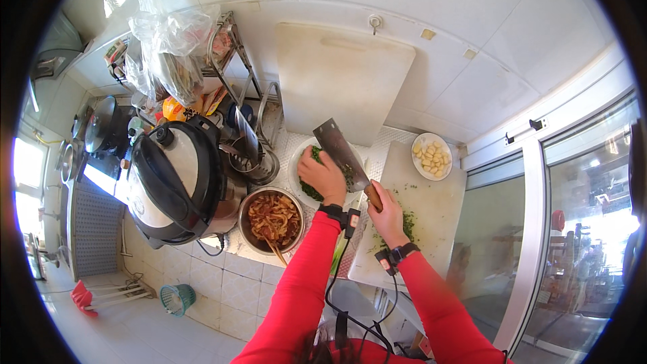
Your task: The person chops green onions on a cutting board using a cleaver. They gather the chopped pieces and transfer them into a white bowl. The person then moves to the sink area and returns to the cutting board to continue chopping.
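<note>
Head view shows the right hand [389,219] with its fingers wrapped tight round the wooden handle of a cleaver [342,153], blade tilted over a white bowl [296,174] of chopped greens [313,192]. The left hand [323,176], fingers curled loosely, rests on the greens against the blade's flat (holding nothing that I can tell). A slip of the steel could nick those fingers, or greens could spill onto the worktop [290,145] beside the cutting board [431,212].

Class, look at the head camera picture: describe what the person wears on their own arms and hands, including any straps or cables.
Both arms are in long, close-fitting red sleeves. The left hand and right hand are bare, without gloves. Each wrist carries a black strap with a small black device; a thin black cable hangs from the left one toward the body.
</note>
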A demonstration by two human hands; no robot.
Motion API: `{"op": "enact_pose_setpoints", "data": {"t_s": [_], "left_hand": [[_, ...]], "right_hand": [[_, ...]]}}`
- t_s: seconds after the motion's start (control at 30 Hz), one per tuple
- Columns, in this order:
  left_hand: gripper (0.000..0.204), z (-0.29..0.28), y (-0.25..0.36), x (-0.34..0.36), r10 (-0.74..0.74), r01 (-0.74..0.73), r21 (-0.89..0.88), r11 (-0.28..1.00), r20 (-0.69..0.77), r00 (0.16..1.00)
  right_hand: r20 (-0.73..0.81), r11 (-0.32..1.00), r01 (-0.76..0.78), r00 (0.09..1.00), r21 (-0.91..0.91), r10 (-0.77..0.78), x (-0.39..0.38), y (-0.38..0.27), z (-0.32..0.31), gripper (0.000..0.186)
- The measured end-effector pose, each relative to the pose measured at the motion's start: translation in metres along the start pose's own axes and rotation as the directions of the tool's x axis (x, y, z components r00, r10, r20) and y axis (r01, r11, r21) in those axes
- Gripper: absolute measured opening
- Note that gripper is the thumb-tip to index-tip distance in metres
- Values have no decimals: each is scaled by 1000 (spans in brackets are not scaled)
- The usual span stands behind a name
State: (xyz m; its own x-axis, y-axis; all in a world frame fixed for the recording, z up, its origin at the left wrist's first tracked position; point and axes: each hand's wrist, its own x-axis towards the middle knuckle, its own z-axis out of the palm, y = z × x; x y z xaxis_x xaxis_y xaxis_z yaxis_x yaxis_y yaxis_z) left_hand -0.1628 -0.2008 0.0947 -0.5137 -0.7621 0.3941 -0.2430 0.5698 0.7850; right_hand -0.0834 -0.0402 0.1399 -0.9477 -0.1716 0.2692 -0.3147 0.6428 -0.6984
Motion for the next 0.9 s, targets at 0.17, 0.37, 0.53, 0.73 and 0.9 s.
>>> {"op": "enact_pose_setpoints", "data": {"t_s": [0.17,0.37,0.53,0.73,0.9], "left_hand": [[34,8,14,-7,53,-53,10,999,32,998],[33,-1,-27,-3,-35,11,175,985,135,990],[38,-9,-10,0,47,-49,23,999,69,996],[44,-4,40,10,249,-243,-124,962,36,968],[43,-9,11,12,289,-291,22,957,69,955]], "right_hand": [[-15,1000,20,1000,-16,-20,2,-6,2,61],[66,989,-95,994,114,88,5,-11,-16,60],[30,996,-34,999,77,31,12,-14,-12,61],[61,993,-34,998,111,27,11,-20,-6,62],[124,982,-97,989,163,77,10,-19,-15,61]]}}
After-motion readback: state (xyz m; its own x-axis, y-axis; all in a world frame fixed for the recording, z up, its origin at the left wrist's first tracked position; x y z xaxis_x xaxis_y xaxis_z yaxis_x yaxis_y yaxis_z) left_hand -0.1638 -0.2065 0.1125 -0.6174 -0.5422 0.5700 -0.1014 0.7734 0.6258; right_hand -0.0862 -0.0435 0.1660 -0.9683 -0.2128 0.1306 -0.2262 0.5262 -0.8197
